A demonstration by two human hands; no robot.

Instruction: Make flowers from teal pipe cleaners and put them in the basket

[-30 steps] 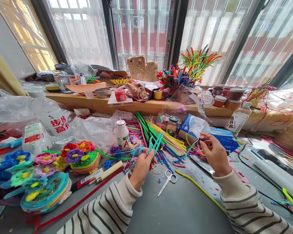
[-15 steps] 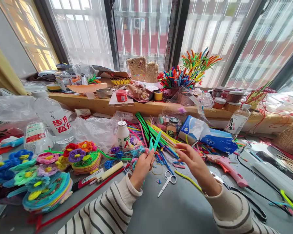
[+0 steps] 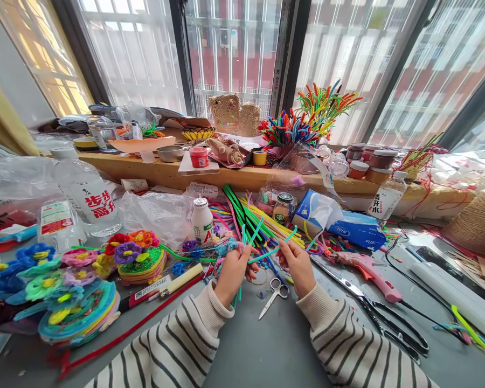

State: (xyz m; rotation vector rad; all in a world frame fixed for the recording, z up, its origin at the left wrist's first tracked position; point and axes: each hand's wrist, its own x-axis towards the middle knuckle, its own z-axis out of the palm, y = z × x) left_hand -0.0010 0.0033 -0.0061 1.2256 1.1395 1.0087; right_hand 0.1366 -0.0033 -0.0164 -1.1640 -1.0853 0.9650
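Observation:
My left hand [image 3: 231, 272] is closed around a small bunch of teal pipe cleaners [image 3: 254, 237], their tips sticking up above the fist. My right hand [image 3: 298, 265] is close beside it, fingers pinched on one teal pipe cleaner [image 3: 272, 250] that runs across from the left hand. Both hands hover over the grey table [image 3: 267, 345], just in front of a loose pile of coloured pipe cleaners [image 3: 250, 215]. Small silver scissors [image 3: 271, 295] lie on the table directly below the hands.
Finished pipe-cleaner flowers [image 3: 64, 291] crowd the left. A small white bottle [image 3: 202, 220], water bottles [image 3: 87, 196], a tissue pack [image 3: 347, 226], a pink glue gun [image 3: 367, 272] and large black scissors [image 3: 388, 323] ring the hands. A wooden shelf [image 3: 234, 175] holds jars and bouquets.
My right hand came back from the tissue pack at the right to the left hand and pinched a teal pipe cleaner. The left hand stayed put with its bunch.

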